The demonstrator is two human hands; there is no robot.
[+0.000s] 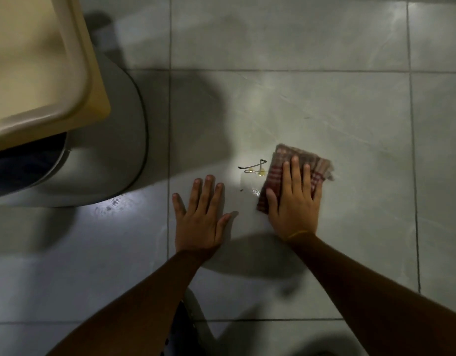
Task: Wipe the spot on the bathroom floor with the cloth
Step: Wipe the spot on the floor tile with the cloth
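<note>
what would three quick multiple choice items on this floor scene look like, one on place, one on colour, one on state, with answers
1. Where is the cloth relative to the spot?
A. left of it
B. right of it, at its edge
C. far off by the toilet

2. What colour is the cloth?
A. plain blue
B. red and beige check
C. solid black

3. What is the left hand doing?
A. gripping the cloth
B. raised off the floor in a fist
C. lying flat on the tile, fingers spread

Answers:
1 B: the cloth lies just right of the yellowish spot and dark squiggle.
2 B: red stripes cross a beige weave.
3 C: the palm is down on bare tile with nothing under it, while the right hand presses flat on the cloth.
</note>
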